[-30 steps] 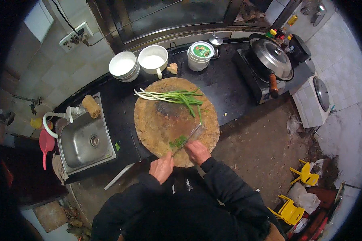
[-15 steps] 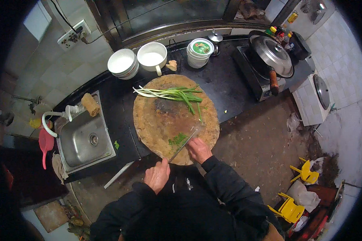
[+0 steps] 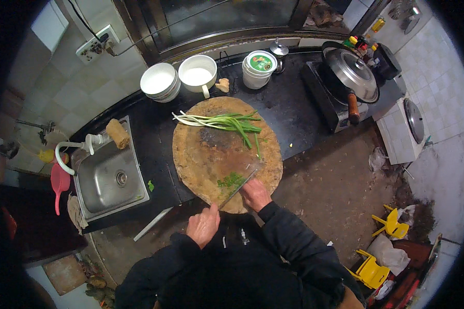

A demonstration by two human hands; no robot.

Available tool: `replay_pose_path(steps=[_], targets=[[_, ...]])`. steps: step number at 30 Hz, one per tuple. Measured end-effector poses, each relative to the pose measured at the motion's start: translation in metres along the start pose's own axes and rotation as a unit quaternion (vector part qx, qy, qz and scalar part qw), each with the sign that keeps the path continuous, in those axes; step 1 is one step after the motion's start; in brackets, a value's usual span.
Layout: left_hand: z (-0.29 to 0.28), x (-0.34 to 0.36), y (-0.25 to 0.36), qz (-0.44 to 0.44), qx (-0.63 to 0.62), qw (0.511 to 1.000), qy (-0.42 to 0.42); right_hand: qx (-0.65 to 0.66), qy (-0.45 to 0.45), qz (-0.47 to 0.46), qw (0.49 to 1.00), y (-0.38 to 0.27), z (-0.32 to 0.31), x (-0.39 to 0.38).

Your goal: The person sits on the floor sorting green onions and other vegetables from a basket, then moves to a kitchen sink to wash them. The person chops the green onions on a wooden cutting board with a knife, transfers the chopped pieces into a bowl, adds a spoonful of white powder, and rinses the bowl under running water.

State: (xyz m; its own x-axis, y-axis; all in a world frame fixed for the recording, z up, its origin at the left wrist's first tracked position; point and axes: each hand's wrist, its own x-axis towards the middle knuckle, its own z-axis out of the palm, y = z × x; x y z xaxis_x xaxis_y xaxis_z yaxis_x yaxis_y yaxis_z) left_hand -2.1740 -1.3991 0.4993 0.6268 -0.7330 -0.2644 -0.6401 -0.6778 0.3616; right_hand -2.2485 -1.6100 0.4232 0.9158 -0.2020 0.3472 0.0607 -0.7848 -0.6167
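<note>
My left hand is closed on the handle end of a knife at the near edge of a round wooden board; the blade slants up to the right. My right hand has curled fingers against the blade's right side, and whatever they hold is hidden. A small pile of chopped greens lies just left of the blade. Long spring onions with white stems and green leaves lie across the far part of the board, a few leaves hanging toward the middle.
A steel sink is at left, a pink scoop beside it. Behind stand white bowls, a handled bowl and a lidded bucket. A lidded wok sits on the stove at right. Yellow chairs stand on the floor.
My left hand and the knife's handle end have moved slightly down and to the left. My right hand has shifted only slightly. The spring onions lie as before.
</note>
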Motion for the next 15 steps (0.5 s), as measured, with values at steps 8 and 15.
replay_pose_path(steps=[8, 15], targets=[[-0.001, 0.009, -0.003, 0.016, -0.045, 0.999, 0.018, -0.037, -0.030, -0.014, 0.999, 0.012, 0.006, -0.012], [0.003, 0.016, 0.002, 0.031, -0.057, 0.998, 0.028, -0.063, -0.014, -0.007, 0.998, -0.001, -0.006, -0.006]])
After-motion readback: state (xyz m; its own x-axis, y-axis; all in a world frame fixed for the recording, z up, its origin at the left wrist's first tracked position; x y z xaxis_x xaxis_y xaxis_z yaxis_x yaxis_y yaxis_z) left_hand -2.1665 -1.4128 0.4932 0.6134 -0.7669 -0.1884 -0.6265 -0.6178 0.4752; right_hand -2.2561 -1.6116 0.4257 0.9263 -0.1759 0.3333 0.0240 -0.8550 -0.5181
